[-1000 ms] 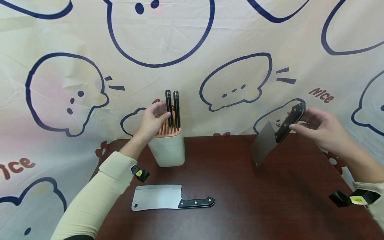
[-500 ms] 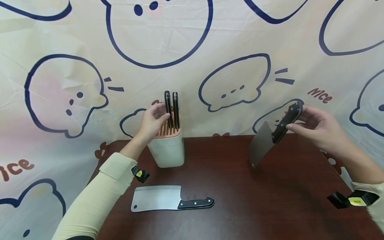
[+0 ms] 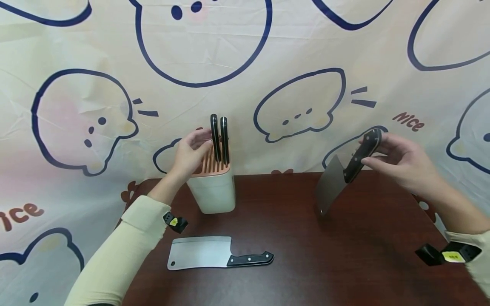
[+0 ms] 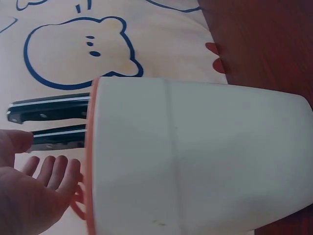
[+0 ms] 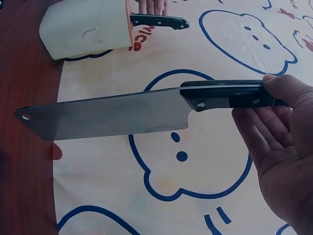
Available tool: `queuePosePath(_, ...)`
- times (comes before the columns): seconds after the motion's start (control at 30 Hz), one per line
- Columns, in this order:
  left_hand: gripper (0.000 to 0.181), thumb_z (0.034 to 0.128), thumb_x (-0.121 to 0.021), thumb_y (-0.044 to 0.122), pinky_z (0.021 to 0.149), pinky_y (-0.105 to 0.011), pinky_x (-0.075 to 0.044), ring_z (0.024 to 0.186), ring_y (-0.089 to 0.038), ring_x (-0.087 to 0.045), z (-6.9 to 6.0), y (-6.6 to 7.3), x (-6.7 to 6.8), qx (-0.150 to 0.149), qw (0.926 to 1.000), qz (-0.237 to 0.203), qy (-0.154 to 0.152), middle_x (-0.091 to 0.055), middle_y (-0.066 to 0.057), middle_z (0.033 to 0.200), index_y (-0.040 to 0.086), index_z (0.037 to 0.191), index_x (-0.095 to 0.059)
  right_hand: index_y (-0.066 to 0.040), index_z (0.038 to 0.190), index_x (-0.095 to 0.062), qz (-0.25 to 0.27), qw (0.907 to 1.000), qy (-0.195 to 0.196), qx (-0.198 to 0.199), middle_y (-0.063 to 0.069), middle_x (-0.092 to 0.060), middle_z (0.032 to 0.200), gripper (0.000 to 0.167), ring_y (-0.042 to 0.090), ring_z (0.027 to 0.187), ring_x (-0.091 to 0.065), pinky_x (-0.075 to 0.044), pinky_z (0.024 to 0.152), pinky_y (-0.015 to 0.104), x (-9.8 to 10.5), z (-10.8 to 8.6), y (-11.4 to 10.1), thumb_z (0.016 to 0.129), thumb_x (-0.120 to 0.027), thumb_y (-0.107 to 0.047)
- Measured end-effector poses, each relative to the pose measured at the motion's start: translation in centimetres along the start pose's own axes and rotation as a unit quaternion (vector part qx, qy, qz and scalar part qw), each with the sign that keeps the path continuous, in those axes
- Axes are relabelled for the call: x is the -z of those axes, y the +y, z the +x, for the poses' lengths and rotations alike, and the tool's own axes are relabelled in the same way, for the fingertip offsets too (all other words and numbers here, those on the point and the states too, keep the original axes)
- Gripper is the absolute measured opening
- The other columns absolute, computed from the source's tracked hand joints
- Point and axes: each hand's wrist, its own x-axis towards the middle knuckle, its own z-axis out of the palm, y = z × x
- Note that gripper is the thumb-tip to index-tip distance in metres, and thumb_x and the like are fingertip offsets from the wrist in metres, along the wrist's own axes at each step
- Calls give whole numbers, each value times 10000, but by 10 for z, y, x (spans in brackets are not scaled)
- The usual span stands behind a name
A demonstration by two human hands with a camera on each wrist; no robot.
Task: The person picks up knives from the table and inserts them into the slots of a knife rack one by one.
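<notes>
In the head view, a cream knife block (image 3: 212, 193) with a slotted wooden-coloured top stands at the table's back left. Two black-handled knives (image 3: 219, 140) stick up from it. My left hand (image 3: 188, 155) is just left of their handles, thumb spread from loosely extended fingers; in the left wrist view the thumb tip (image 4: 22, 141) lies by the nearer handle. At right, my right hand (image 3: 402, 161) pinches a cleaver (image 3: 331, 182) by its black riveted handle, blade slanting down. Whether its lower corner touches the table is unclear. Another cleaver (image 3: 200, 253) lies flat at the front.
The dark brown table (image 3: 291, 221) reaches back to a cream cloth (image 3: 237, 51) printed with blue cartoon outlines. The lying cleaver's handle points right, and its blade sits in front of the knife block.
My left hand has drawn slightly left, its thumb coming off the knife handle. The cleaver in my right hand has shifted a little left and tilted more upright.
</notes>
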Motion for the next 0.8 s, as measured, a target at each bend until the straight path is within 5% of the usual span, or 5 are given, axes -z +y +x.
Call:
queuePosePath(0.43, 414, 1041, -584, 145, 1062, -297, -478, 1282, -232, -577, -15, 35, 7, -355, 9989, -189, 237, -575, -187, 1383, -24, 1413, -516, -12, 1203, -648, 107, 9994, -269, 182, -17, -681, 1085, 373, 60, 933, -725, -545, 824, 131, -12, 0, -17, 862, -736, 111)
queuePosePath(0.57, 398, 1034, -594, 142, 1047, -290, -484, 1252, -219, -591, -18, 45, 4, -451, 9988, -179, 61, -601, -147, 1369, -7, 1399, -543, -8, 1211, -634, 232, 9985, -464, 192, -3, -691, 1092, 355, 84, 943, -729, -554, 831, 150, -18, 0, -23, 883, -721, 96)
queuePosePath(0.8, 370, 1027, -608, 136, 1118, -438, -414, 1249, -220, -588, -27, 61, -8, -438, 9986, 94, -297, -626, -135, 1345, 15, 1375, -570, -3, 1221, -615, 447, 9958, -751, 271, 18, -701, 1076, 334, 109, 972, -723, -569, 833, 186, -31, 2, -30, 909, -699, 81)
